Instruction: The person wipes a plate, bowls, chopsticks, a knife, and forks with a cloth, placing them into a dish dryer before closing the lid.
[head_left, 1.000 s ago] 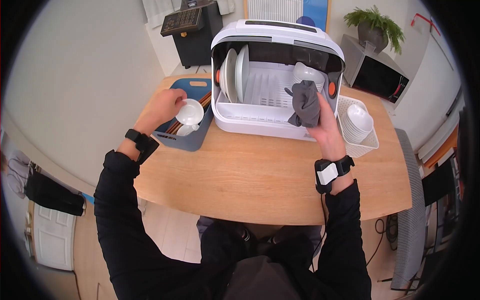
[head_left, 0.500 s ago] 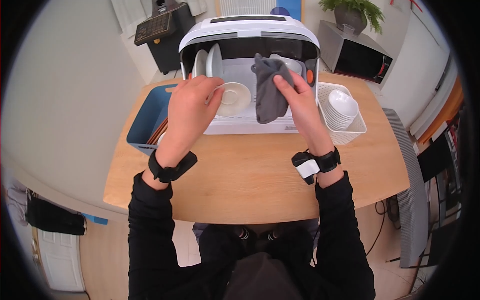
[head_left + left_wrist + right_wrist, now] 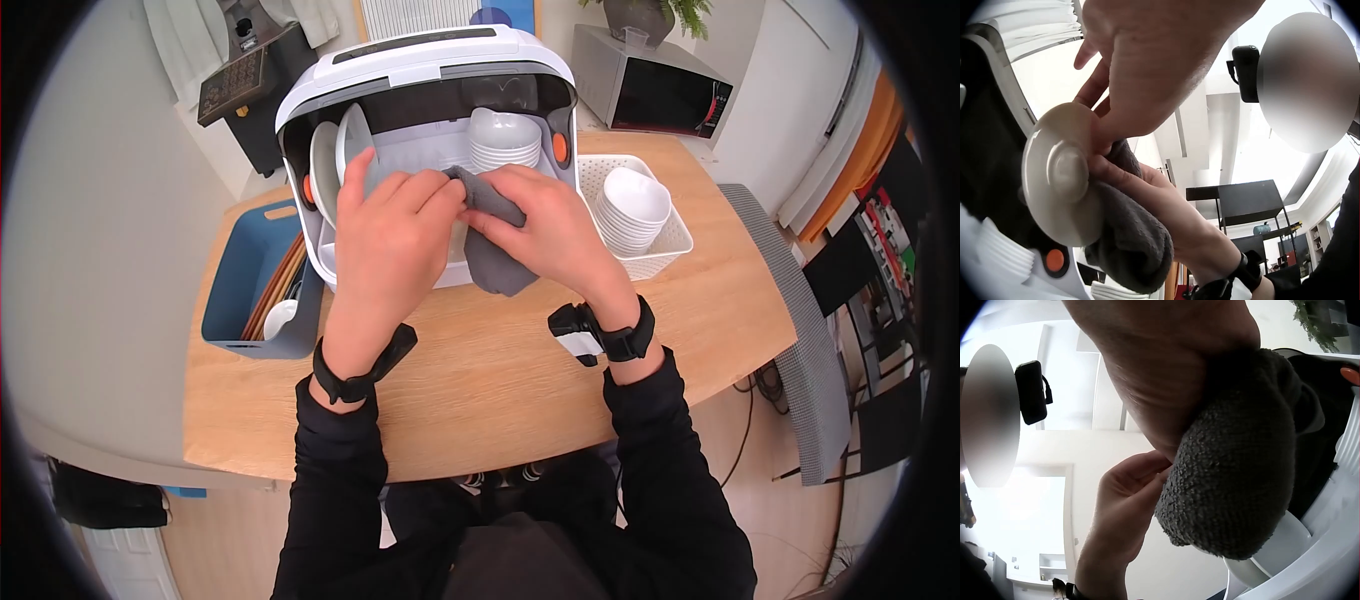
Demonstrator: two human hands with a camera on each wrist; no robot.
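Note:
In the left wrist view a small white saucer (image 3: 1063, 178) is pinched at its edge by the left hand (image 3: 1154, 62). The right hand (image 3: 545, 225) grips a dark grey cloth (image 3: 497, 262) and holds it against the saucer's rim, close to the fingers of the left hand (image 3: 395, 240). From the head view the two hands and the cloth mostly hide the saucer. Both hands are in front of a white dish cabinet (image 3: 430, 75) with its lid raised. Inside it, large plates (image 3: 324, 170) stand at the left and stacked bowls (image 3: 503, 140) sit at the right.
A blue bin (image 3: 235, 290) with chopsticks (image 3: 275, 285) and a white piece (image 3: 281, 318) is left of the cabinet. On the right stands a white basket (image 3: 660, 262) holding stacked bowls (image 3: 635, 205). A microwave (image 3: 665, 95) is behind it, on the wooden table's (image 3: 480, 400) far right side.
The left hand has lifted the saucer out of the blue bin and carried it right, in front of the cabinet. The right hand has brought the cloth left and down to it. The head view has shifted.

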